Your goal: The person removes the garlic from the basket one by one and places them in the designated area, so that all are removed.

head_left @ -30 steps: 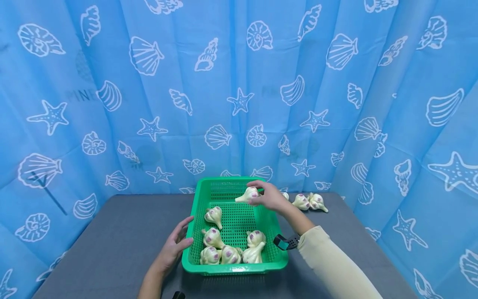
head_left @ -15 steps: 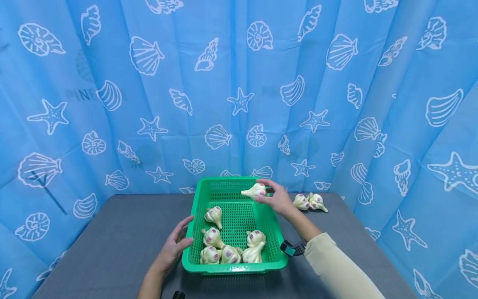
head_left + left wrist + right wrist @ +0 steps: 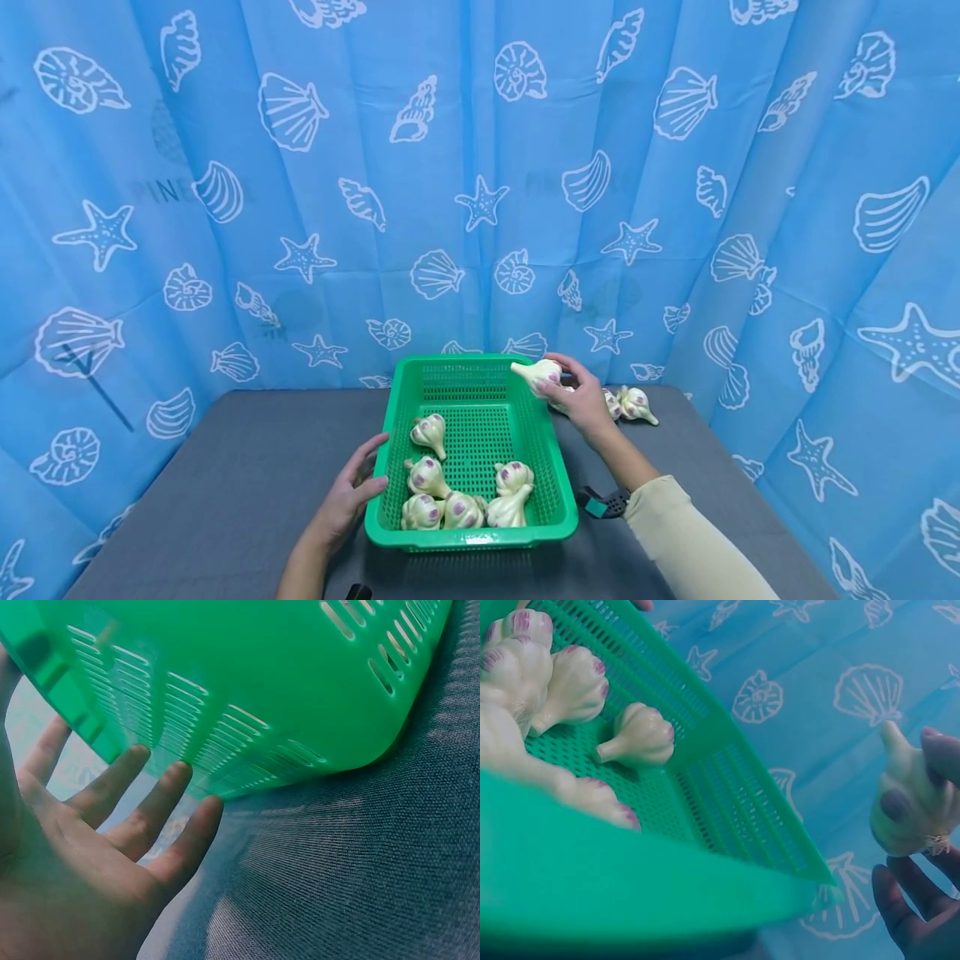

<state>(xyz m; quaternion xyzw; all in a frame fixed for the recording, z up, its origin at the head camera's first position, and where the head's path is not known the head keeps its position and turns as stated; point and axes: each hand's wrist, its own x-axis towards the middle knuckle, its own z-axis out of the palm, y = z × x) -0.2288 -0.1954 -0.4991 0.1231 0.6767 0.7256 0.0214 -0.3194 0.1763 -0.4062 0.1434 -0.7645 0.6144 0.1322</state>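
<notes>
A green plastic basket (image 3: 472, 540) with slotted walls stands on the grey table. Several garlic bulbs (image 3: 428, 477) lie in it, mostly toward its near side. Over the basket's back right corner, my right hand (image 3: 588, 404) holds another garlic bulb (image 3: 538, 376) between thumb and fingers, its stem pointing left. In the right wrist view this bulb (image 3: 915, 799) is raised outside the basket rim. My left hand (image 3: 347, 500) rests at the basket's left rim. The left wrist view has its spread, fairly straight fingers (image 3: 154, 814) against the outer wall.
Beyond the basket's right side, more garlic bulbs (image 3: 636, 405) lie on the grey table (image 3: 247, 492), partly hidden by my right hand. A blue curtain (image 3: 480, 250) with white shell prints hangs behind the table and along its sides.
My right hand has moved right and slightly up with the garlic bulb, from above the basket's inside to its back right corner. The left hand and basket have stayed put.
</notes>
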